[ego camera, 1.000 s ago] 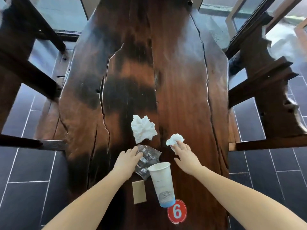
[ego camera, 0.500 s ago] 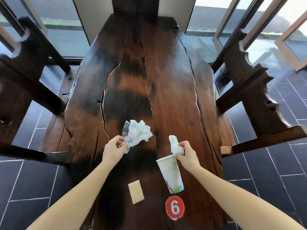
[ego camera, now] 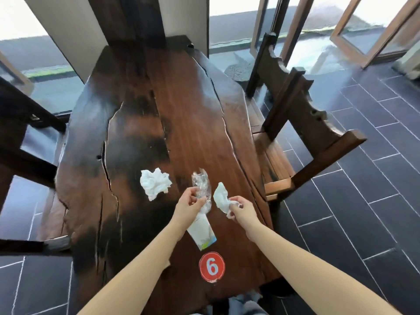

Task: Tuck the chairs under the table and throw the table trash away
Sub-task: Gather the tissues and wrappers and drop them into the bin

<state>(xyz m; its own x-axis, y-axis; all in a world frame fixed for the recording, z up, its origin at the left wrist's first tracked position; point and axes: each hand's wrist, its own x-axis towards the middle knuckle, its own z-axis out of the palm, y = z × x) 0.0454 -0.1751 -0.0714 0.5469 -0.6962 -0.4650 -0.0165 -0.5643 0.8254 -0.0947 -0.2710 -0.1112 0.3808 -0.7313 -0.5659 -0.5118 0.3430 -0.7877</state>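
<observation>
1. Open from 11 to 1 o'clock: bare bench [ego camera: 181, 105] right up to the dark wooden post [ego camera: 138, 21] at the far end.
2. Blocked at 10 o'clock by a crumpled tissue [ego camera: 155, 184] lying on the wood, near the left hand [ego camera: 189, 204].
3. Barely passable between left hand and right hand [ego camera: 242, 209]: taken up by the plastic wrapper [ego camera: 202, 185] and small tissue [ego camera: 221, 197] held there.
4. Obstructed at 6 o'clock by a tilted paper cup [ego camera: 202, 233], partly hidden under the left wrist; flat red number sticker [ego camera: 211, 266] just nearer, no bar.
5. Hemmed at 3 o'clock by a chair [ego camera: 302, 123] with tall back posts beside the bench edge.
6. Hemmed at 9 o'clock by a dark chair frame [ego camera: 25, 137]; bare wood between it and the crumpled tissue.
</observation>
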